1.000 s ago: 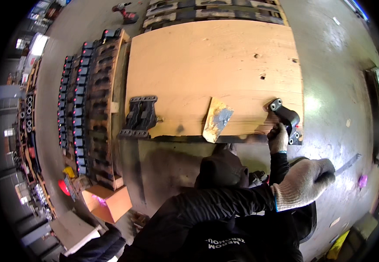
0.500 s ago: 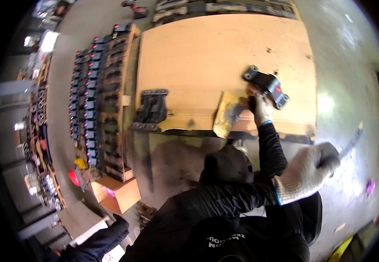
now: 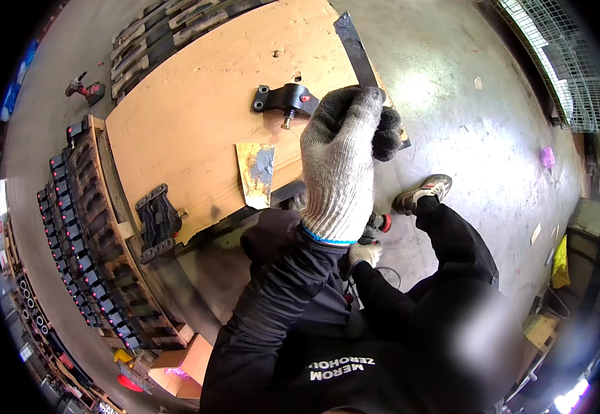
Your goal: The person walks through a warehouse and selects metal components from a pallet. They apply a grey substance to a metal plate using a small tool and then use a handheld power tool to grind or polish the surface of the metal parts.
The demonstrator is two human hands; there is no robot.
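Observation:
My left hand (image 3: 341,159), in a white knit glove with a grey-coated palm, is raised over the table's near right part. Its fingers are closed round a flat dark spatula (image 3: 356,52) with grey smears, whose blade points up and away. Lower and nearer, my right hand (image 3: 365,255), also gloved, is closed at a tool with a red-and-black end (image 3: 383,223); my left arm partly covers it. Beyond my left hand lies a black metal bracket (image 3: 289,98) with a bolt, on the wooden table (image 3: 196,103). A yellow card (image 3: 256,176) smeared with grey paste lies nearer.
Another black bracket (image 3: 156,224) lies at the table's left corner. Rows of black parts with red spots (image 3: 82,241) fill a pallet to the left. A cordless drill (image 3: 86,90) is on the floor, a cardboard box (image 3: 182,366) is lower left, and a wire cage (image 3: 569,62) stands far right.
My right hand has left the bracket and come down beside the tool. My left hand, with the spatula, has swung from the right over the table. The view has turned right.

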